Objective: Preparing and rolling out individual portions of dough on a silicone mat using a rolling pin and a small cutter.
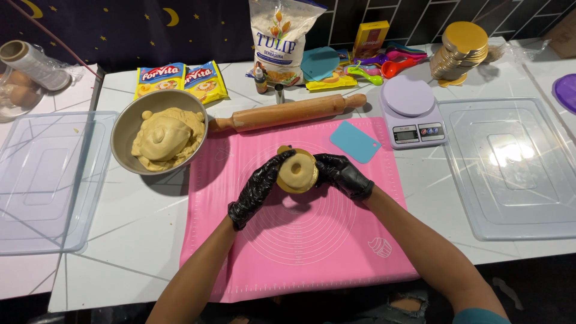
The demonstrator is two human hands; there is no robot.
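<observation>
Both my hands wear black gloves and hold one round piece of yellow dough (295, 171) above the pink silicone mat (300, 252). My left hand (257, 189) grips its left side with the thumb over the top. On the right side, my right hand (343, 174) cups the dough. The piece has a dent pressed into its middle. A metal bowl (126, 129) with a large lump of the same dough (165, 138) stands to the left of the mat.
A wooden rolling pin (288, 112) lies along the mat's far edge, a blue scraper (355, 141) on its corner. A kitchen scale (410, 114), gold round boards (459, 51), measuring spoons (390, 63), a flour bag (281, 39) and yellow packets (180, 80) stand behind. Clear plastic lids (510, 168) (42, 180) flank both sides.
</observation>
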